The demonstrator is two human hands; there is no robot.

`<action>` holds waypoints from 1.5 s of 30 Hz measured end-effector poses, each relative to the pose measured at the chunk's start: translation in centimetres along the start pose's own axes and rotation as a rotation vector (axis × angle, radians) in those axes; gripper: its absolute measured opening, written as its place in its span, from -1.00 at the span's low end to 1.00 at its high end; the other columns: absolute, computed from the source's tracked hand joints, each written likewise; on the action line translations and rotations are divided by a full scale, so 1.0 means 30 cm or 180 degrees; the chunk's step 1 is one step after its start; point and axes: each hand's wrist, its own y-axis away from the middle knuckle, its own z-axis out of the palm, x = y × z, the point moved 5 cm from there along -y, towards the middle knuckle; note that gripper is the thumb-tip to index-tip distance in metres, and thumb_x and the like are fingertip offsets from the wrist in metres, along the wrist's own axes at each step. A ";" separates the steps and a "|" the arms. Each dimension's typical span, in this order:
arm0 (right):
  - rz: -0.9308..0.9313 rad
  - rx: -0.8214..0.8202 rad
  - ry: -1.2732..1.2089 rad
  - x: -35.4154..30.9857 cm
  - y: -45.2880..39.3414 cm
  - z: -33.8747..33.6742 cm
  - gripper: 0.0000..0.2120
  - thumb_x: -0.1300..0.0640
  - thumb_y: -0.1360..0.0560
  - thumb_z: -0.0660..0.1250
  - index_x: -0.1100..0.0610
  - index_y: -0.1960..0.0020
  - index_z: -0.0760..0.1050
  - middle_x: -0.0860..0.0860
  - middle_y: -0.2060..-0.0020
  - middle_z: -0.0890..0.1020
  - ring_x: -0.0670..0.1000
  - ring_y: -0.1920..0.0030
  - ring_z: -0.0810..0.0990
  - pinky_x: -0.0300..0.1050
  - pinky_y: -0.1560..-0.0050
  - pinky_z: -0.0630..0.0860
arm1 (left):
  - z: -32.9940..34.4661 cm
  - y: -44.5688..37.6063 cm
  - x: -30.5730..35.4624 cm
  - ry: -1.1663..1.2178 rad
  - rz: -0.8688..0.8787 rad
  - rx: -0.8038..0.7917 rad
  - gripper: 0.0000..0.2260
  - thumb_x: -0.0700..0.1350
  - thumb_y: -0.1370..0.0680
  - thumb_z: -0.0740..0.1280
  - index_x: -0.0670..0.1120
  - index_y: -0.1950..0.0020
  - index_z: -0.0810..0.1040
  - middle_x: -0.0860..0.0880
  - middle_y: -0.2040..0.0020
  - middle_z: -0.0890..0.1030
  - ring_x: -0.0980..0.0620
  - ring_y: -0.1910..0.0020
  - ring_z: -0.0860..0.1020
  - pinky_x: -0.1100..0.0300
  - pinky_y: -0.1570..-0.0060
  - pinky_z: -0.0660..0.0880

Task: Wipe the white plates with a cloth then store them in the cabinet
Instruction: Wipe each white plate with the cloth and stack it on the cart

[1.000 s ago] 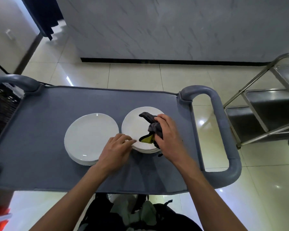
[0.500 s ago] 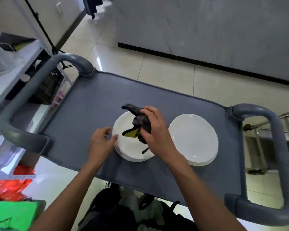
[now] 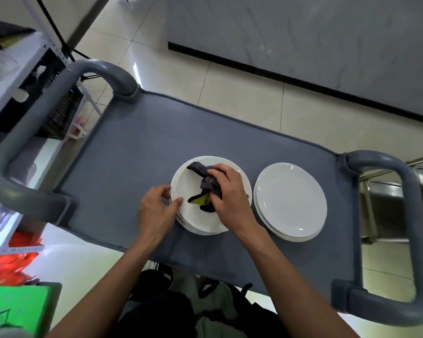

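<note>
Since half a second ago the left hand (image 3: 156, 206) has closed in on the near-left rim of the left stack of plates (image 3: 188, 223), where its thumb and fingers now pinch the top plate's edge; the right hand has barely shifted.

Taking that left stack as the landmark: the right hand (image 3: 230, 193) lies on its top plate, fingers curled round a bunched dark grey cloth (image 3: 206, 178) with a yellow-green patch, pressed on the plate's face. The cloth's loose end trails toward the far rim of the stack. On the near side a band of bare cart top (image 3: 122, 167) runs between the stack and the cart's near edge, where both forearms cross it. Just right of the stack, close but apart by a thin gap, sits the second stack of plates (image 3: 291, 201), which reaches near the right handle (image 3: 410, 215). Left of the stack lies a wide stretch of grey surface, up to the left handle (image 3: 34, 132). Beyond the stack the surface runs open to the cart's far raised lip, then pale floor tiles (image 3: 242, 93) up to a grey marble-patterned wall (image 3: 303, 32) with a dark base strip.
</note>
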 end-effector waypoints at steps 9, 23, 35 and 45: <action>0.0325 -0.0853 0.1414 0.086 0.092 0.083 -0.35 -0.07 -0.56 0.25 -0.05 -0.58 0.10 -0.02 -0.62 -0.05 0.11 -0.59 -0.02 0.21 -0.55 0.02 | 0.004 -0.013 0.030 -0.0242 0.0157 -0.0132 -0.64 -0.06 -0.47 0.51 -0.05 -0.26 0.64 0.01 0.02 0.58 -0.04 0.13 0.58 0.04 0.06 0.54; 0.0311 -0.0593 0.1430 0.085 0.122 0.124 -0.40 -0.06 -0.60 0.20 0.06 -0.58 0.14 0.01 -0.58 0.13 0.10 -0.57 0.08 0.17 -0.52 0.05 | 0.019 -0.113 0.068 -0.0190 -0.0632 -0.0965 -0.83 -0.19 -0.41 0.38 0.02 0.05 0.62 0.12 0.22 0.63 0.00 0.11 0.61 0.16 0.10 0.52; 0.0403 -0.0224 0.0980 0.052 0.133 0.126 -0.43 0.00 -0.58 0.28 0.10 -0.54 0.23 0.05 -0.56 0.16 0.11 -0.56 0.13 0.12 -0.52 0.09 | -0.005 -0.145 0.106 -0.0010 -0.0492 -0.1319 -0.89 -0.19 -0.43 0.28 -0.03 0.07 0.48 -0.04 0.19 0.65 -0.06 0.28 0.66 -0.07 0.19 0.65; 0.0568 0.0438 -0.0053 0.037 0.185 0.115 -0.33 0.12 -0.52 0.42 0.11 -0.54 0.21 0.01 -0.51 0.27 -0.01 -0.53 0.20 0.05 -0.52 0.21 | 0.000 -0.123 0.145 0.1266 -0.0999 -0.2314 -0.68 -0.36 -0.60 0.21 -0.05 -0.24 0.54 -0.12 -0.08 0.66 -0.05 0.16 0.68 0.08 0.32 0.61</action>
